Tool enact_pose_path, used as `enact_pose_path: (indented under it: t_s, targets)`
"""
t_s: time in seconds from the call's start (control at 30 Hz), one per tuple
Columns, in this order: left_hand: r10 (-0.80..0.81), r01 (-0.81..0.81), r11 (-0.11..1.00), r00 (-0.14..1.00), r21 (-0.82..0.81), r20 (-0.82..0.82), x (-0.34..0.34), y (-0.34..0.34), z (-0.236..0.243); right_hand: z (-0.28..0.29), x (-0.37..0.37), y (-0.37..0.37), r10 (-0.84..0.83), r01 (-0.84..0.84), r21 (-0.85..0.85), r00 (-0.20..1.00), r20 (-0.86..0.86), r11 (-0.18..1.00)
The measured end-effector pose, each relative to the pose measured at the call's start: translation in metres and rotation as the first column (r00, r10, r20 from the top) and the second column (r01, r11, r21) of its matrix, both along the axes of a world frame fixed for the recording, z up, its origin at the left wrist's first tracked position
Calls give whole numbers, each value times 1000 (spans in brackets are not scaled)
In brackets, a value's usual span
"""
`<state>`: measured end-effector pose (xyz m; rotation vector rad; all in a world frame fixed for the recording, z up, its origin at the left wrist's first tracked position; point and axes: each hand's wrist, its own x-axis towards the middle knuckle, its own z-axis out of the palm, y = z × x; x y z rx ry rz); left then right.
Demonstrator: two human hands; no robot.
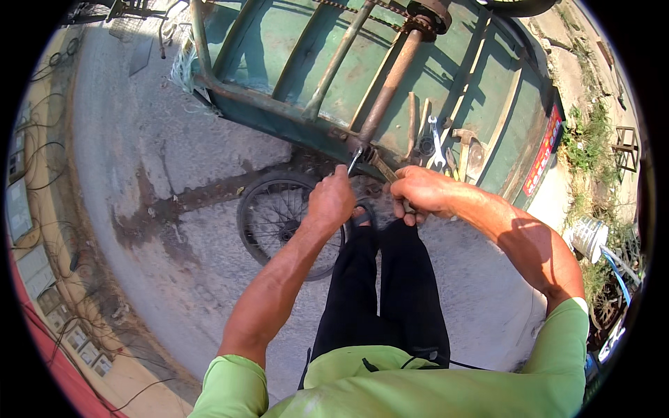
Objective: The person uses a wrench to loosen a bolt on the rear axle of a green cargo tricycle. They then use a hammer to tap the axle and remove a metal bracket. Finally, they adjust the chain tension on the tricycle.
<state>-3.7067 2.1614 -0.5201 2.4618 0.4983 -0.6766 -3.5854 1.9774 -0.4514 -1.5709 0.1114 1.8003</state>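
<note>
My left hand [331, 198] is closed round the lower end of a silver wrench [355, 159], whose far end meets the end of a rusty axle [394, 87]. To its right, my right hand [424, 190] grips a brownish, worn wrench [382, 167] that also reaches up to the axle end. The exact jaws of both tools are too small to make out. The axle runs across the underside of a green metal cart [306, 49]. On the cart, just beyond my right hand, lie an open-ended spanner [437, 143], a hammer [465, 143] and wooden-handled tools [412, 125].
A spoked wheel [252, 230] lies on the concrete beside my feet. A rusty chain and sprocket [428, 17] sit at the axle's far part. Frayed pale strands [184, 70] hang from the cart's left corner. A white bucket [589, 237] stands at the right among weeds.
</note>
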Motion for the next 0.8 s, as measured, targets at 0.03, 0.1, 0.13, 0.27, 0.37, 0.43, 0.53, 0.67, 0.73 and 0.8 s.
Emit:
enact_pose_path:
  t_s: [0.03, 0.1, 0.13, 0.27, 0.37, 0.43, 0.53, 0.67, 0.73, 0.8]
  targets:
    - [7, -7, 1000, 1000, 12, -16, -2, 4, 2, 5, -35, 6, -111, 109, 30, 990, 87, 994]
    - [-9, 9, 1000, 999, -1, -33, 3, 1, 1, -40, -105, 9, -316, 307, 81, 938, 139, 948]
    - [-21, 21, 1000, 999, -17, -28, 4, -2, 0, -91, -137, 10, -322, 287, 154, 897, 302, 946]
    - [-28, 28, 1000, 999, -8, -35, 6, 3, 12, -178, -170, 58, -284, 282, 129, 623, 729, 951]
    - [-34, 34, 999, 999, 4, -39, 5, -1, 11, -222, -157, 47, -198, 311, -18, 648, 736, 950]
    - [-35, 35, 999, 999, 13, -31, 5, 1, 5, -240, -135, 12, -67, 219, -95, 633, 771, 971]
    - [-18, 18, 1000, 1000, 12, -17, 1, 4, 4, -190, -104, -39, 144, -57, -142, 653, 743, 988]
    - [0, 0, 1000, 1000, -21, -17, 3, 0, 2, -178, -111, -94, 275, -225, -160, 764, 583, 961]
    - [-1, 1, 1000, 1000, -18, 6, 0, 4, 0, -140, -102, -98, 234, -216, -92, 850, 472, 972]
    - [-3, 3, 1000, 1000, -8, -4, 0, 4, -1, -95, -92, -88, 74, -72, -18, 939, 337, 997]
